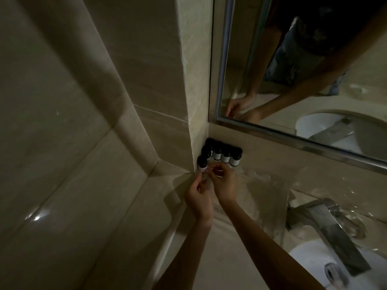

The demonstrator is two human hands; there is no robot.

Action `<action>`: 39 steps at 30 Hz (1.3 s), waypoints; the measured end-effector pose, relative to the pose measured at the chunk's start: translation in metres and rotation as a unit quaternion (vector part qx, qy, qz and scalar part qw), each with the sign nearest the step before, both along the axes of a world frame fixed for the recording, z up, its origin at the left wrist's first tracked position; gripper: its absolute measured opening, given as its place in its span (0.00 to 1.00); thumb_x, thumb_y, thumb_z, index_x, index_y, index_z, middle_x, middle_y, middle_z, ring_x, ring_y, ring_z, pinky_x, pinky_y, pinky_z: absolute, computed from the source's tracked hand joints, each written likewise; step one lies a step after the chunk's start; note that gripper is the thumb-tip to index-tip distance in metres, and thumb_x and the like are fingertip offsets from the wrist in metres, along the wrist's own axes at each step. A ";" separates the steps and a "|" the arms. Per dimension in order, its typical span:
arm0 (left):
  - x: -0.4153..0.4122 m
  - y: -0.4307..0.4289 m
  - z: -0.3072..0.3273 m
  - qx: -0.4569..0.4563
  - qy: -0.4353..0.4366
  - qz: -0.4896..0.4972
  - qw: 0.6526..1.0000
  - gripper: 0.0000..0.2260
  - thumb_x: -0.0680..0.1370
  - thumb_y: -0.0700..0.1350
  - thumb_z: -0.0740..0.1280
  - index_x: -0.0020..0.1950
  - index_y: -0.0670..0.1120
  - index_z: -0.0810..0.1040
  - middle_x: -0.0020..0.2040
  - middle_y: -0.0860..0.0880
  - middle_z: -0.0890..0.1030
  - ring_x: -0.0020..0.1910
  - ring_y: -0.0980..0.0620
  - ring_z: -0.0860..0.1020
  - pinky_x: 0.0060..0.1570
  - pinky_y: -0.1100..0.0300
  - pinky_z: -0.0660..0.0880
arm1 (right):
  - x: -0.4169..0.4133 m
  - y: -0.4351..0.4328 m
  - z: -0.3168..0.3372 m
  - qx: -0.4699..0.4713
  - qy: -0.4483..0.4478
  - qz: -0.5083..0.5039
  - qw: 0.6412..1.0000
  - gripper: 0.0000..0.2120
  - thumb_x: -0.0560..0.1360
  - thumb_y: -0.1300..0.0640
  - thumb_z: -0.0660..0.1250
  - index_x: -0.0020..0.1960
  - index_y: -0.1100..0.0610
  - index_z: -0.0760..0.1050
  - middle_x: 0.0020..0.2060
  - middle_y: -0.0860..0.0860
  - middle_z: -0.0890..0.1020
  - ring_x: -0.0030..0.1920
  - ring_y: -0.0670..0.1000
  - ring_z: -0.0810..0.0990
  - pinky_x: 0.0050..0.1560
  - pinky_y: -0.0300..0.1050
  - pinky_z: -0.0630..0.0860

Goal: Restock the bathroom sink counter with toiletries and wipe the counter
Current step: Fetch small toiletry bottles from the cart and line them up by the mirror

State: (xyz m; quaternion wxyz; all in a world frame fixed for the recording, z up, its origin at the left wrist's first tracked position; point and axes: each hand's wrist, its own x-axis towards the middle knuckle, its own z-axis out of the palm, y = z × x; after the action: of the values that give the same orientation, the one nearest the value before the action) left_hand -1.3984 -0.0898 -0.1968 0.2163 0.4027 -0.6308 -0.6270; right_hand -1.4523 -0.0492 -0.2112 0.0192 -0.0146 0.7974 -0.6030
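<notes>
Dim light. Both hands were up at the back corner of the surface [222, 254], close together, nearly touching. Right hand [225, 185] had fingers curled, fingertips pinching the front bottle [202, 164] low on its white label. Left hand [198, 198] sat just below and left of it, thumb and fingers curled in toward the same bottle's base; cannot tell if it gripped anything, too dark. Front bottle stood upright, black cap, right at the fingertips and against the wall [184, 101] on the left. Other bottles [222, 155] stood just beyond the hands, upright, black caps, white labels, packed in a tight cluster into the corner under the mirror [293, 97]; exact count unclear. Faucet [328, 225] was well to the right of the hands, its spout over the white sink [307, 260]. Both forearms crossed the surface from the near edge. Mirror reflected the arms and hands.
</notes>
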 end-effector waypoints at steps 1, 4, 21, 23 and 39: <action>-0.003 0.000 0.000 0.010 0.004 -0.005 1.000 0.16 0.76 0.31 0.63 0.62 0.42 0.79 0.52 0.54 0.81 0.51 0.60 0.79 0.56 0.59 0.76 | -0.002 0.000 0.000 -0.001 -0.003 -0.002 1.000 0.03 0.72 0.62 0.72 0.43 0.56 0.80 0.38 0.46 0.83 0.41 0.44 0.81 0.43 0.38 0.78; -0.009 0.000 -0.002 0.033 0.005 0.002 0.999 0.15 0.77 0.32 0.64 0.59 0.46 0.81 0.49 0.55 0.83 0.53 0.55 0.80 0.54 0.61 0.77 | -0.006 0.001 -0.002 0.002 -0.009 -0.002 1.000 0.01 0.72 0.60 0.72 0.43 0.55 0.80 0.39 0.48 0.84 0.41 0.45 0.82 0.43 0.41 0.79; 0.057 -0.007 0.055 -0.007 0.039 -0.069 0.997 0.07 0.75 0.43 0.72 0.52 0.48 0.82 0.48 0.55 0.84 0.49 0.62 0.81 0.48 0.68 0.77 | 0.045 0.040 0.050 -0.042 -0.024 0.039 0.998 0.01 0.72 0.61 0.72 0.42 0.56 0.81 0.39 0.48 0.85 0.42 0.45 0.83 0.47 0.40 0.78; 0.079 -0.010 0.064 -0.045 0.015 -0.102 0.994 0.06 0.75 0.42 0.71 0.52 0.46 0.82 0.48 0.52 0.84 0.48 0.60 0.81 0.48 0.67 0.77 | 0.063 0.056 0.065 -0.051 -0.017 0.036 0.998 0.03 0.72 0.61 0.73 0.41 0.55 0.81 0.39 0.47 0.85 0.41 0.44 0.83 0.46 0.40 0.78; 0.239 0.027 0.119 -0.332 -0.173 -0.320 0.870 0.10 0.72 0.43 0.73 0.52 0.52 0.83 0.47 0.53 0.85 0.48 0.53 0.82 0.48 0.61 0.74 | 0.209 0.181 0.136 0.262 0.091 0.176 0.944 0.07 0.73 0.51 0.72 0.50 0.47 0.81 0.46 0.42 0.84 0.46 0.39 0.79 0.49 0.43 0.77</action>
State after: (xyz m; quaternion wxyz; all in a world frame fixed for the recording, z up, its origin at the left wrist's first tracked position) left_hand -1.1596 -0.0628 -0.0783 0.0122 0.1847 -0.9236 -0.3358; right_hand -1.2434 0.1320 -0.0749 0.0560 -0.2043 0.9101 -0.3560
